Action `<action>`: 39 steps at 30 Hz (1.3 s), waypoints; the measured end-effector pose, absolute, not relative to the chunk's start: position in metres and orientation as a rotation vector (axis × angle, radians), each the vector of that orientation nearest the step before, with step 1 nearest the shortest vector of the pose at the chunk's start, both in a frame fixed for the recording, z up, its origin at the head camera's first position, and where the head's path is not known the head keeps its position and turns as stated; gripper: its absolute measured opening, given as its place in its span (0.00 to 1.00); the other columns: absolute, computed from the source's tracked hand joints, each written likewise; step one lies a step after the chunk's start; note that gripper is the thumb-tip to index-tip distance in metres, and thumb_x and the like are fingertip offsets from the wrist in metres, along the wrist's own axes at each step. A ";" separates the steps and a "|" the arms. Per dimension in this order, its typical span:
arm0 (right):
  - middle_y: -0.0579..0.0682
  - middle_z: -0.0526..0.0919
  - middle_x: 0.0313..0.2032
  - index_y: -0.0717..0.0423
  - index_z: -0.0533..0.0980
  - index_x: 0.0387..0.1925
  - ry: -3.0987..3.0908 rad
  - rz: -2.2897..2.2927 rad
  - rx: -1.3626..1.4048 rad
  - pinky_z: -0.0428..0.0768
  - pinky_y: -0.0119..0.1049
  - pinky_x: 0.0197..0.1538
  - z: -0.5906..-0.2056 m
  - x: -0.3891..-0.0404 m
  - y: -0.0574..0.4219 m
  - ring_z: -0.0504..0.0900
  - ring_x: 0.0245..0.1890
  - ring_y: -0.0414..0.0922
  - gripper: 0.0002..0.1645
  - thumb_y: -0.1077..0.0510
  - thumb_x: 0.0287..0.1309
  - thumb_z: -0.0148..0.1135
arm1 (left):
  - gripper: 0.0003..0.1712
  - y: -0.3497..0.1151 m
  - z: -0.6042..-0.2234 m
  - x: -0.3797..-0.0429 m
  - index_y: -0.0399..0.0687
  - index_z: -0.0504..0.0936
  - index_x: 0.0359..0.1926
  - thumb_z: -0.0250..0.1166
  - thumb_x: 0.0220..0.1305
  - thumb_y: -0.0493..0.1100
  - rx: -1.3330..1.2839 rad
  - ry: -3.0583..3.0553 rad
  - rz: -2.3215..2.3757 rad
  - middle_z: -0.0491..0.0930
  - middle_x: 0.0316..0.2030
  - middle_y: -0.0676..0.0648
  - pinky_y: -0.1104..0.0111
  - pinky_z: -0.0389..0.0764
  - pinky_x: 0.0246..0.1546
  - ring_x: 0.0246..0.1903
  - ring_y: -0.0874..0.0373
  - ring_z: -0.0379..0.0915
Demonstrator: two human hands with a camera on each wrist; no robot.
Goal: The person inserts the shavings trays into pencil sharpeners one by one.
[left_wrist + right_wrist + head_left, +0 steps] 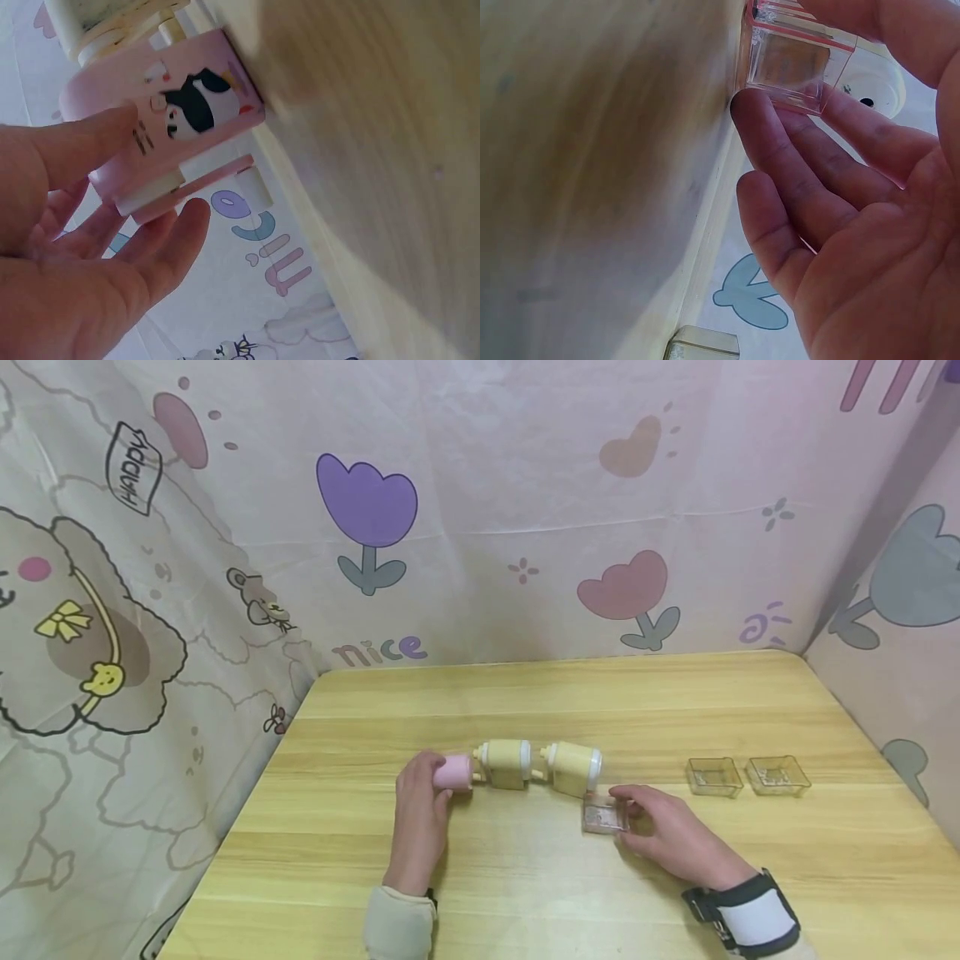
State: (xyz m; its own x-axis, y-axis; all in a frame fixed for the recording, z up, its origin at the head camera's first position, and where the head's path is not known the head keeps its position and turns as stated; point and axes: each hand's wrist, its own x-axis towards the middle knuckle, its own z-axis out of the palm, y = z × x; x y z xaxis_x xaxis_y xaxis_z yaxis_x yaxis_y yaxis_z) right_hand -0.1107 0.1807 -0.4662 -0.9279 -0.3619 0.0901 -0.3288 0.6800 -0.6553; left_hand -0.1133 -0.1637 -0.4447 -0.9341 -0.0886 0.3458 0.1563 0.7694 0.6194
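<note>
Within the pinching right hand (663,828) sits a clear box (602,817), which, pushed forward, could skew the yellow bottle (572,768) just beyond, while the left hand (420,795) grips a pink bottle (453,772)

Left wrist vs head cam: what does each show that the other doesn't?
Left wrist only: the cartoon print on the pink container.

Head only: the right hand gripping a small clear box, plus two amber boxes farther right.

Both: the left hand holding the pink container, the wood-grain tabletop, and the "nice" lettering on the backdrop.
</note>
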 end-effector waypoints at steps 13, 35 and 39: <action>0.46 0.79 0.50 0.53 0.71 0.59 2.810 -1.111 -0.569 0.76 0.45 0.52 -0.467 -0.109 0.180 0.77 0.47 0.42 0.34 0.53 0.49 0.70 | 0.25 -0.170 -0.441 -0.109 0.50 0.73 0.52 0.67 0.54 0.31 -0.192 -2.580 -1.052 0.72 0.54 0.50 0.59 0.69 0.55 0.54 0.52 0.63; 0.46 0.79 0.50 0.53 0.71 0.59 2.806 -1.116 -0.566 0.76 0.44 0.51 -0.467 -0.111 0.181 0.78 0.47 0.41 0.34 0.52 0.50 0.70 | 0.27 -0.170 -0.433 -0.104 0.56 0.73 0.48 0.71 0.48 0.32 -0.370 -2.662 -1.125 0.72 0.52 0.55 0.57 0.72 0.48 0.49 0.54 0.62; 0.46 0.79 0.51 0.53 0.71 0.59 2.804 -1.122 -0.567 0.76 0.44 0.51 -0.466 -0.111 0.181 0.77 0.47 0.42 0.34 0.52 0.50 0.70 | 0.27 -0.167 -0.433 -0.103 0.57 0.73 0.48 0.71 0.48 0.33 -0.437 -2.678 -1.168 0.72 0.53 0.57 0.57 0.72 0.50 0.50 0.55 0.63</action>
